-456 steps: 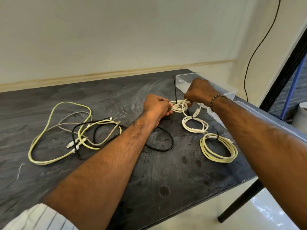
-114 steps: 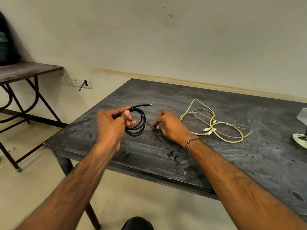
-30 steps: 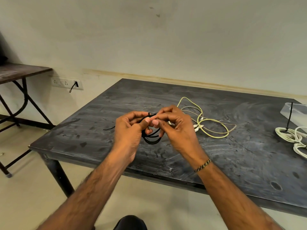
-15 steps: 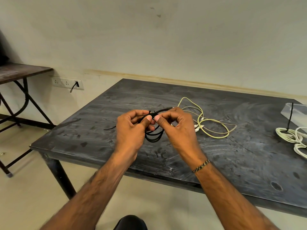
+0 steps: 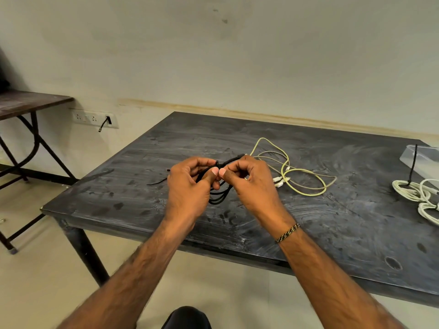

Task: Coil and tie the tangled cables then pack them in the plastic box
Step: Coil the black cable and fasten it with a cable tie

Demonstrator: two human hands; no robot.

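Head view: both hands pinch a black cable coil above the dark scuffed counter
Left hand and right hand each grip it with curled fingers; no writing legible; pale wall, socket strip far left

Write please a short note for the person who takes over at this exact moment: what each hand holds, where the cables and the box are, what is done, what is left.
Left hand and right hand: both pinch the black cable coil, held above the table, with a black tie at its top.
Loose yellow and grey cables: still tangled, mid-table.
White coils: already tied, at the right edge, beside the plastic box.
Done: white coils tied, black cable coiled.
Left: finish the black tie, coil and tie the loose cables, pack all coils in the box.
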